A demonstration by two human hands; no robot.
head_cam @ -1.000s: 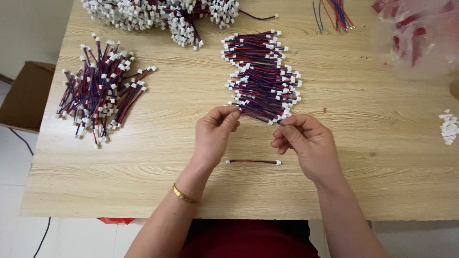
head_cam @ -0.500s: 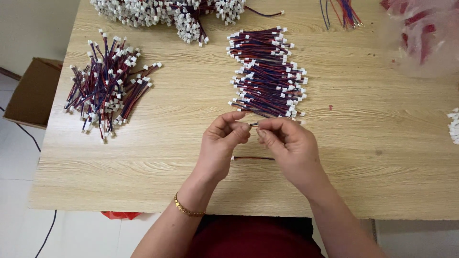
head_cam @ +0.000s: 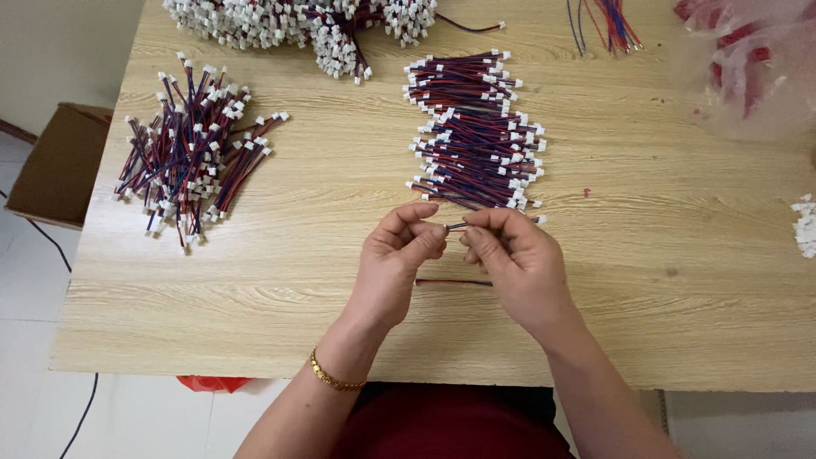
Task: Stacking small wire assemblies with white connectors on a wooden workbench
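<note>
Risk notes: short lead pinched between two hands above a crowded bench

Table (head_cam: 680, 280), light wood, carries everything; its front edge runs just under the wrists. A cardboard box (head_cam: 59, 166) sits on the floor off its left edge.

Heaps next. A tangled mass of white-plugged leads (head_cam: 289, 21) lies along the far edge. A loose fan of red-and-blue leads (head_cam: 191, 157) sits at the left. A tidier stack of the same leads (head_cam: 476, 136) lies straight ahead of the hands, its near end close to the fingertips. A crumpled clear bag (head_cam: 756, 59) with red inside occupies the far right corner.

Hands. Left hand (head_cam: 395, 263) and right hand (head_cam: 514, 259) meet at centre, each pinching one end of a short wire lead (head_cam: 456, 226) held just above the table. Whether a plug is on either end cannot be told.

One stray lead (head_cam: 453, 281) lies on the wood just beneath the hands.

Judged hazards: a slipping pinch would drop the held lead onto the stray one, mixing them; knuckles moving forward could rake the tidy stack out of line; hard pulling could strain the thin wires.
</note>
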